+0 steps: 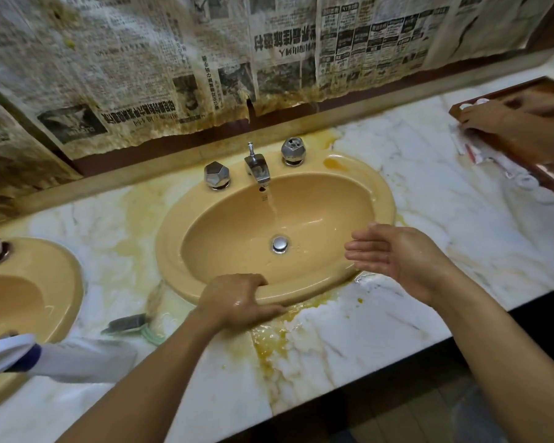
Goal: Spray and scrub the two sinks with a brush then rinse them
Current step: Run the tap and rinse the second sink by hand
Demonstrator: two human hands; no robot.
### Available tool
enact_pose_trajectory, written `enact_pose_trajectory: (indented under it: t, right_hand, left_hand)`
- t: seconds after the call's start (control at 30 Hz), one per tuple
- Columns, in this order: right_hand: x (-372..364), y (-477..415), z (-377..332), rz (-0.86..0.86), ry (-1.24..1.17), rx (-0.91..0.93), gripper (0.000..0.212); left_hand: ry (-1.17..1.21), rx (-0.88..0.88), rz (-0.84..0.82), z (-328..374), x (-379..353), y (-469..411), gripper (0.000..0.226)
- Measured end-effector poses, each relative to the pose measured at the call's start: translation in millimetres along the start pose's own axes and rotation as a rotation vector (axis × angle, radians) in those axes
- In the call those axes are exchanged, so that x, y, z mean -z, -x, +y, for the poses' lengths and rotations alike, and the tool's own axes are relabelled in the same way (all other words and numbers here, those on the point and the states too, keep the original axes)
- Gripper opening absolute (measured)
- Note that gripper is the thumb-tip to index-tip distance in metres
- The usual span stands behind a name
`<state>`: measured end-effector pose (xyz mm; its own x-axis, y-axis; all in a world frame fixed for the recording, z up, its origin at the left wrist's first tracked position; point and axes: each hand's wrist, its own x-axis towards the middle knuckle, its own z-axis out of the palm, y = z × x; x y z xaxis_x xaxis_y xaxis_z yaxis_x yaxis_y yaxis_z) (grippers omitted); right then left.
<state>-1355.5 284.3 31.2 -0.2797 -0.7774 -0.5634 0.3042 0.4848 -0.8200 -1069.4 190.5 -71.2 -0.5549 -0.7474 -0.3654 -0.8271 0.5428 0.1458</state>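
Our left hand (237,302) grips the sink (173,251) by its near rim at six o'clock, fingers curled over the lip and thumb laid along the outside. Our right hand (397,254) hovers released at about four o'clock of the bowl, fingers straight (both hands look wet). The faucet (257,167) at twelve o'clock runs water toward the drain (280,244). The second sink (68,282) sits in the table (381,330) at nine o'clock from our left hand, with a dark scrubber (127,324) between them.
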Motion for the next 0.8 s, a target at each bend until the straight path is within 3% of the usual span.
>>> enact_pose_trajectory:
  t: [0.13, 0.33, 0.43, 0.5, 0.57, 0.63, 0.7, 0.8]
  right_hand:
    - [14, -13, 23, 0.146, 0.111, 0.1, 0.022]
    - [16, -47, 77, 0.277, 0.863, 0.414, 0.03]
    - [16, -62, 105, 0.248, 0.99, 0.472, 0.036]
    - [16, -66, 116, 0.261, 0.964, 0.505, 0.037]
    - [16, -66, 121, 0.273, 0.943, 0.535, 0.037]
    - [16, -67, 125, 0.291, 0.946, 0.566, 0.04]
    - [17, -68, 129, 0.307, 0.982, 0.604, 0.048]
    - [18, -71, 132, 0.317, 1.028, 0.648, 0.051]
  left_hand:
    - [-0.037, 0.007, 0.083, -13, 3, 12, 0.083]
    - [-0.02, 0.072, 0.014, -2, 2, 7, 0.09]
    - [0.077, 0.094, -0.079, -3, 10, 5, 0.082]
    - [0.271, 0.094, -0.147, -10, 16, 5, 0.063]
    - [0.665, 0.102, -0.211, -21, 24, 3, 0.038]
    - [0.982, 0.172, -0.1, -28, 29, -2, 0.02]
    - [1.092, 0.324, 0.093, -29, 31, -15, 0.016]
    - [1.306, 0.546, 0.197, -22, 33, -47, 0.017]
